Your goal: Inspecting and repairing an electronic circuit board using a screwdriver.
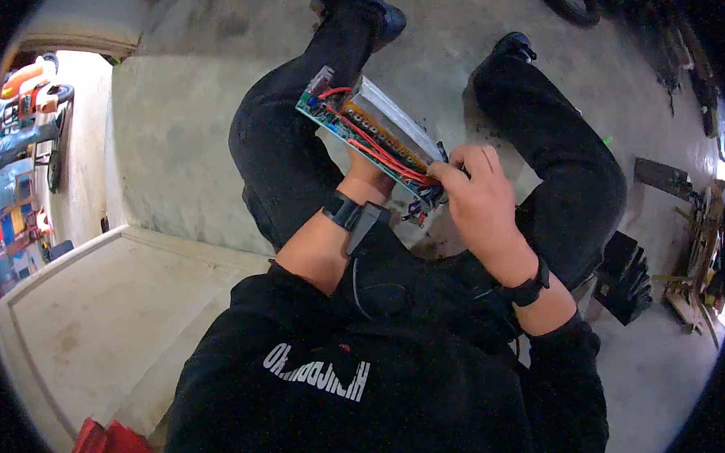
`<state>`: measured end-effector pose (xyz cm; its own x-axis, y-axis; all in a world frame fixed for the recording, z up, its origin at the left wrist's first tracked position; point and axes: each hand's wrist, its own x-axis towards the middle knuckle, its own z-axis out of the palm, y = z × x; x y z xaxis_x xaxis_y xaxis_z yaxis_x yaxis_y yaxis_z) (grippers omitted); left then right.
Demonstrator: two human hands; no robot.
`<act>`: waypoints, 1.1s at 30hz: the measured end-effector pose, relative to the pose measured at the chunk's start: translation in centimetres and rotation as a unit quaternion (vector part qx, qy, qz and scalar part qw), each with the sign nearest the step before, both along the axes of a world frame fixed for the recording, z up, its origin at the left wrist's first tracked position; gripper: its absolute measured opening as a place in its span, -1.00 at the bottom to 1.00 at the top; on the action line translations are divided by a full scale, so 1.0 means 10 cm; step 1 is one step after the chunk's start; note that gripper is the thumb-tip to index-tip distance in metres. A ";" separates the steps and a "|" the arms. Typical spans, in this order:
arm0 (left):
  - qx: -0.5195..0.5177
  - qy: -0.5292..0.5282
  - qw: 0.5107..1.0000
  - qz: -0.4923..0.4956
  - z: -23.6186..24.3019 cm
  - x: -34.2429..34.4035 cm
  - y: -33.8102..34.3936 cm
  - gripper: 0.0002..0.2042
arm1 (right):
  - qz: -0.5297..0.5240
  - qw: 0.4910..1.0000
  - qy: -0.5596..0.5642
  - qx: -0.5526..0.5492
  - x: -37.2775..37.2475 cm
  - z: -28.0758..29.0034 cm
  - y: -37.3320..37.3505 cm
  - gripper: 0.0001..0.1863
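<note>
A green circuit board (pixel 325 119) is held tilted over my lap, between my knees. A long silver heat sink (pixel 402 120) runs along its far side, with a row of components on an amber strip (pixel 377 132). Red wires (pixel 375 152) stretch along the board, and loose wire ends (pixel 417 213) hang at its right end. My left hand (pixel 371 171) supports the board from beneath, its fingers mostly hidden behind it. My right hand (pixel 483 196) is closed at the right end of the board, thumb and forefinger pinched beside the red wires; what is between them is hidden.
A pale flat panel (pixel 120 312) lies at my left, with a red object (pixel 113 441) at its near edge. An open doorway at far left shows a parked vehicle (pixel 37 95). At right are a black finned object (pixel 624 277), a dark plank (pixel 663 177) and wood scraps. A tyre (pixel 572 9) rests ahead.
</note>
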<state>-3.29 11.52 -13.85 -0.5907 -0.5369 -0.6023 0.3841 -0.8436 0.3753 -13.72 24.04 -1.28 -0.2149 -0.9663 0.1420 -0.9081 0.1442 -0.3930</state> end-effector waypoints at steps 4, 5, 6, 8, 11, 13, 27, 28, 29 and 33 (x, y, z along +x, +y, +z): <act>0.028 -0.016 0.999 -0.016 -0.06 0.00 -0.01 -0.57 | 0.017 0.999 0.037 -0.015 0.08 -0.09 -0.05 -0.76; 0.044 -0.016 0.999 -0.016 -0.06 0.00 -0.03 -0.56 | 0.012 0.999 0.029 -0.016 0.08 -0.11 -0.07 -0.76; 0.061 -0.016 0.998 -0.016 -0.06 0.02 -0.05 -0.54 | 0.006 1.000 0.020 -0.018 0.09 -0.12 -0.09 -0.77; 0.073 -0.010 0.997 -0.016 -0.03 0.01 -0.05 -0.52 | -0.011 1.000 -0.007 -0.023 0.08 -0.17 -0.11 -0.78; 0.105 0.007 0.994 -0.007 0.05 0.01 -0.07 -0.47 | -0.045 0.998 -0.043 -0.027 0.08 -0.17 -0.11 -0.78; 0.115 0.036 0.993 0.015 0.03 0.00 -0.08 -0.43 | -0.055 0.997 -0.044 -0.018 0.10 -0.13 -0.14 -0.78; 0.122 0.014 0.992 0.036 -0.01 -0.02 -0.19 -0.52 | -0.014 1.000 0.009 -0.005 0.08 -0.14 -0.25 -0.76; 0.119 0.014 0.992 0.034 0.01 -0.03 -0.20 -0.50 | -0.015 1.000 0.010 -0.002 0.07 -0.14 -0.25 -0.76; 0.115 0.014 0.993 0.031 0.02 -0.03 -0.20 -0.49 | -0.012 1.000 0.011 -0.005 0.07 -0.15 -0.25 -0.76; 0.111 -0.012 0.993 0.028 0.04 -0.04 -0.20 -0.45 | -0.006 1.000 0.008 0.003 0.05 -0.15 -0.25 -0.76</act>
